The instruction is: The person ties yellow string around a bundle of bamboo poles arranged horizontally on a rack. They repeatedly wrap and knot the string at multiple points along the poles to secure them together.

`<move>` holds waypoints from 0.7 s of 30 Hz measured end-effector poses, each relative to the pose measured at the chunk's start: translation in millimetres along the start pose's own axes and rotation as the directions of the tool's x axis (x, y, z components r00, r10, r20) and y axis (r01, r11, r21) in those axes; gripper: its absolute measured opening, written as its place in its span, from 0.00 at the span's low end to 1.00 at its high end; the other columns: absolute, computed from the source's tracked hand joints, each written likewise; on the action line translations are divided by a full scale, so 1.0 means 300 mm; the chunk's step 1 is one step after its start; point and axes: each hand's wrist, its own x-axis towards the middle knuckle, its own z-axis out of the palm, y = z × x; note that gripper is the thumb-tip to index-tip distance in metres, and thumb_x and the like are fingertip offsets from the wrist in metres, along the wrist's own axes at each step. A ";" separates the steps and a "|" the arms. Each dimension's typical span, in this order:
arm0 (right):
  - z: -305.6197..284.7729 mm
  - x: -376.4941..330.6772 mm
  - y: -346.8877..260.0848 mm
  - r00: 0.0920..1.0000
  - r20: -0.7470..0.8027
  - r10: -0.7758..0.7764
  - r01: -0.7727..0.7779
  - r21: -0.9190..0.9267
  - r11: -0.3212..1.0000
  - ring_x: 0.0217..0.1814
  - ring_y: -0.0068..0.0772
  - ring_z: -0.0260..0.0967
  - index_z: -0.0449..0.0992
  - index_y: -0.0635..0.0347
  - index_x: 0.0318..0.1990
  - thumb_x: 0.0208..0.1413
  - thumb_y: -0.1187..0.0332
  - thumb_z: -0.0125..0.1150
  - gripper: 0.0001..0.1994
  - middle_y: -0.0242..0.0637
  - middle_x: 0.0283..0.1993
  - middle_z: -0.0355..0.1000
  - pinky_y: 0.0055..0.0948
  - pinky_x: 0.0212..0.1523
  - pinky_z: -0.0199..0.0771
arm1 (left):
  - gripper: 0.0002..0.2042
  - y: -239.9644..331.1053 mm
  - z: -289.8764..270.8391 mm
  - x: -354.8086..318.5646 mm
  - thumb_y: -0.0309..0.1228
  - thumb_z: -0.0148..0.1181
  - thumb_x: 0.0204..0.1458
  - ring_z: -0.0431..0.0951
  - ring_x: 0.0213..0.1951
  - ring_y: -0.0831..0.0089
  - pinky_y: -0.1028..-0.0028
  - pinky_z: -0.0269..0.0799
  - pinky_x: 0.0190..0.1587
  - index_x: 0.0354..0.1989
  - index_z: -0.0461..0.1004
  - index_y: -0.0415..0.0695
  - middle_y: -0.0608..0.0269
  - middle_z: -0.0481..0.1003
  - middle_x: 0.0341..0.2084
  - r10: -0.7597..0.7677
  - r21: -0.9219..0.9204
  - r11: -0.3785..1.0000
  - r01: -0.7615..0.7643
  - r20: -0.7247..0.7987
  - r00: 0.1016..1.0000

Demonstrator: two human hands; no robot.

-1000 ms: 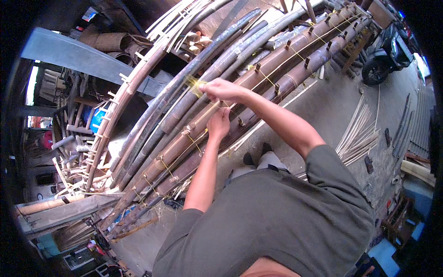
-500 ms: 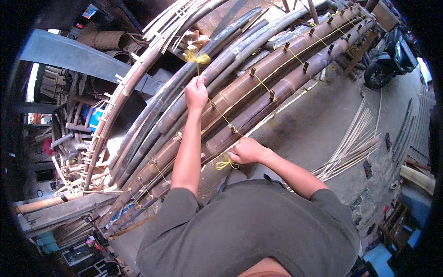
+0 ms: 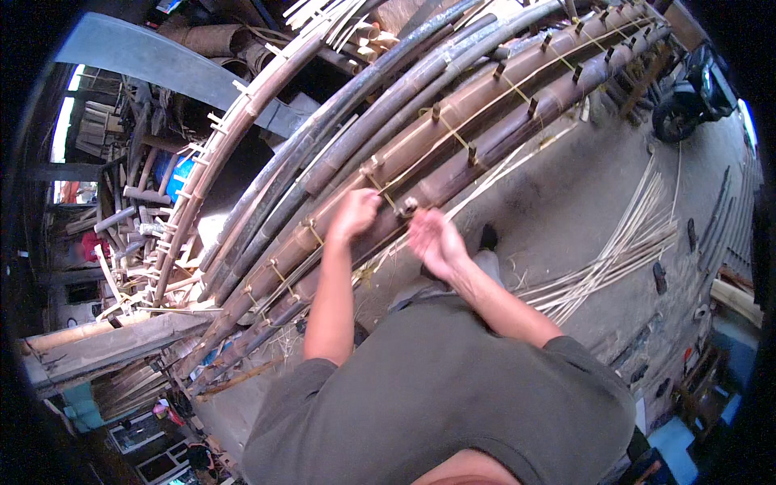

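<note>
Two long brown bamboo poles, the upper one (image 3: 401,158) and the lower one (image 3: 457,179), run side by side from lower left to upper right, with short dark pegs (image 3: 471,155) standing along them. Thin yellow cord (image 3: 454,133) spans the poles between pegs. Over the upper pole my left hand (image 3: 354,215) is closed, its fingertips pinching at the yellow cord. My right hand (image 3: 437,246) is beside the lower pole, palm partly showing and fingers loosely apart, the tips close to a peg (image 3: 411,205). Motion blurs its fingers.
Several grey bamboo poles (image 3: 349,152) lie behind, near a curved pole with light pegs (image 3: 230,121). Thin bamboo strips (image 3: 602,257) are heaped on the floor at right. A motorcycle (image 3: 693,101) stands at far right. Wood pieces (image 3: 129,283) crowd the left.
My left hand has come down from above the grey poles to the upper brown pole. My right hand has risen slightly and turned, its fist loosened. The yellow cord bundle above no longer shows there.
</note>
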 end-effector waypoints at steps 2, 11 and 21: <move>0.178 0.029 0.021 0.807 -0.154 -0.571 0.575 -0.018 0.818 0.35 0.25 0.67 0.69 0.56 0.31 0.62 0.67 0.45 0.09 0.30 0.31 0.69 0.25 0.46 0.70 | 0.14 0.138 0.091 -0.056 0.40 0.57 0.54 0.78 0.41 0.50 0.53 0.61 0.49 0.43 0.72 0.45 0.47 0.79 0.35 -0.055 0.171 0.980 0.105 -0.276 0.959; 0.624 0.383 -0.089 0.882 0.440 0.170 0.366 -0.412 -0.834 0.47 0.45 0.75 0.77 0.58 0.44 0.58 0.40 0.43 0.30 0.43 0.43 0.76 0.42 0.46 0.71 | 0.18 0.141 0.127 -0.048 0.41 0.39 0.63 0.74 0.47 0.48 0.53 0.58 0.50 0.43 0.75 0.45 0.45 0.76 0.42 -0.024 0.147 0.985 0.092 -0.409 0.912; 0.594 0.494 -0.186 0.973 0.212 0.086 0.178 -0.462 -0.869 0.56 0.47 0.71 0.79 0.61 0.46 0.53 0.28 0.37 0.42 0.50 0.50 0.74 0.47 0.55 0.67 | 0.17 0.173 0.108 -0.068 0.43 0.45 0.62 0.76 0.44 0.49 0.55 0.56 0.53 0.43 0.78 0.46 0.47 0.78 0.37 -0.122 -0.033 0.992 0.118 -0.406 0.906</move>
